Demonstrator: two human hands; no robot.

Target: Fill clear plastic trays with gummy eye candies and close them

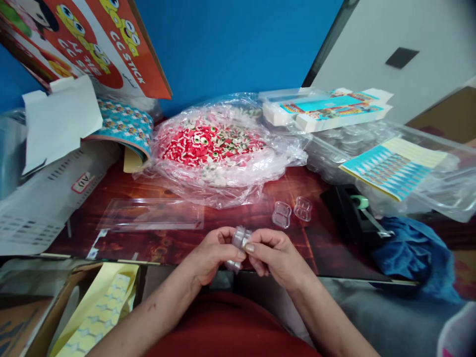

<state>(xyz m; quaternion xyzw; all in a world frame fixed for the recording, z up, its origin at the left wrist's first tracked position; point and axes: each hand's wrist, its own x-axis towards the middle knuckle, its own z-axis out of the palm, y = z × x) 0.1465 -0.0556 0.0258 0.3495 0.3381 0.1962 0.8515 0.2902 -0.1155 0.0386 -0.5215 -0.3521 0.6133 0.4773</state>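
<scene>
My left hand (pixel 219 252) is wrapped round a small clear plastic case (pixel 241 235) at the table's front edge. The fingers of my right hand (pixel 268 250) pinch the same case from the other side, thumb and forefinger pressed on it. More clear plastic shows below the fingers; I cannot tell whether it is a second case. What the case contains is hidden. Beyond my right hand, a clear plastic piece (pixel 281 214) and a similar one (pixel 303 208) lie on the dark red table (pixel 238 214).
A clear bag (pixel 230 188) of red, white and green small pieces stands behind. A black tape dispenser (pixel 347 213), blue cloth (pixel 412 253) and clear bin (pixel 461 173) with printed cards (pixel 394 166) are right. Left are a white basket (pixel 44 218) and flat clear tray (pixel 152 214).
</scene>
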